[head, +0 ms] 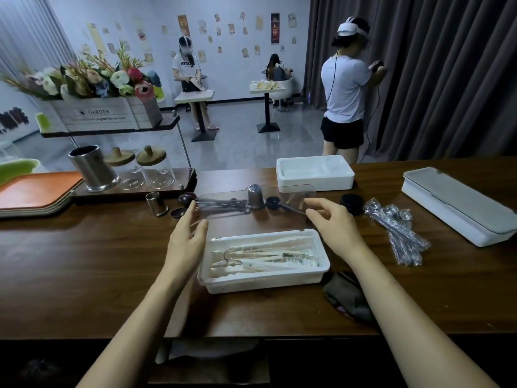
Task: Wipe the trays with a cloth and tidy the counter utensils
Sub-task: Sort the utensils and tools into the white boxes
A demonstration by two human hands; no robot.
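Observation:
A white utensil box (263, 284) sits in front of me on the dark wooden counter and holds several metal tongs (265, 259). Its clear hinged lid (279, 219) stands raised at the back edge. My left hand (187, 239) holds the lid's left edge, thumb in front and fingers behind. My right hand (333, 222) pinches the lid's right edge between thumb and forefinger. A dark grey cloth (347, 298) lies crumpled right of the box, under my right forearm. Stacked orange trays (36, 191) lie at the far left.
Behind the lid lie dark measuring spoons (187, 200), a black scoop (279, 204) and small steel cups (156, 204). Bagged spoons (397, 228), a grey-lidded white box (458, 203) and an empty white tray (313, 172) are to the right. A rack with a steel cup (93, 168) and jars stands left.

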